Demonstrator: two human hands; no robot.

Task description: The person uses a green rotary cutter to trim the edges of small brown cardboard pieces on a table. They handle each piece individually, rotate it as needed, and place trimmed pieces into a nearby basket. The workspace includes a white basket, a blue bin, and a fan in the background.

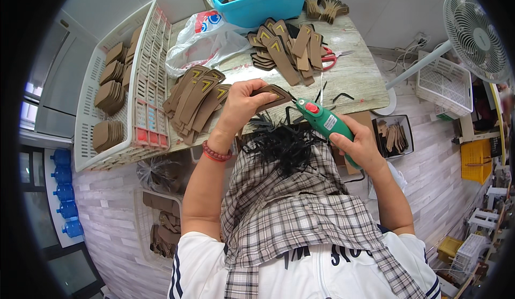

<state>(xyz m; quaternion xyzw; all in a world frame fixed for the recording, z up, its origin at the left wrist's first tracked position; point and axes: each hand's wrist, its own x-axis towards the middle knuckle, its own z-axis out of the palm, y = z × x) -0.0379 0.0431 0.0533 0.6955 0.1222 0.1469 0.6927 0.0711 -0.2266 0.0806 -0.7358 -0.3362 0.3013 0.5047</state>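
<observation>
Head view: left hand [241, 103] holds brown piece [271, 96] (partly hidden), apparently touching green tool [324, 122].

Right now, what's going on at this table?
A person is trimming a brown strap-shaped piece, held up in the left hand, with the tip of a green handheld tool gripped in the right hand. Black trimmings lie heaped on the checked cloth over the lap. More brown pieces lie in piles on the table, in the white crate to the left and in the blue tub at the far edge. Red-handled scissors lie unused.
</observation>
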